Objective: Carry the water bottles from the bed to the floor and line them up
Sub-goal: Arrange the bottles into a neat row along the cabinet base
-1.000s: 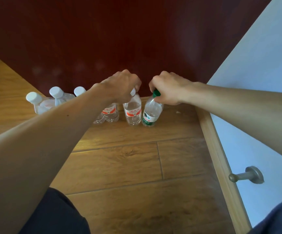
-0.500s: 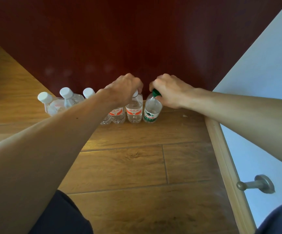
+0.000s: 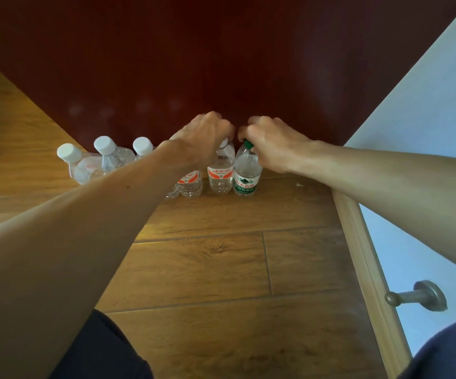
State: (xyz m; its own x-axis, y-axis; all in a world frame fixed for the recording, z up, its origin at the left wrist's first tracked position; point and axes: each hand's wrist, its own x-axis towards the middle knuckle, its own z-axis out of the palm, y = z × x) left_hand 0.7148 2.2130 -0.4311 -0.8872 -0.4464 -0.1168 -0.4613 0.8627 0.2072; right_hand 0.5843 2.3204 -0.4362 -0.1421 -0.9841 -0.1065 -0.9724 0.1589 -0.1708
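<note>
- Six bottles point(image 3: 112, 157) stand in a row on the floor point(image 3: 207, 269), touching the red board point(image 3: 166, 64).
- The left hand point(image 3: 205, 135) grips the red bottle point(image 3: 220, 173) by its top.
- The right hand point(image 3: 273, 143) grips the green bottle point(image 3: 246, 176), last before the wall point(image 3: 426, 119).

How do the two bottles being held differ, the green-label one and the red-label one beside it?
Cap: green on the green bottle, white on the red bottle. Label: green and white on the green bottle, orange-red on the red bottle. Place: the green bottle ends the row at the right; the red bottle stands just left of it. Both are clear, upright on the floor, each held at the cap, by the right hand and left hand.
</note>
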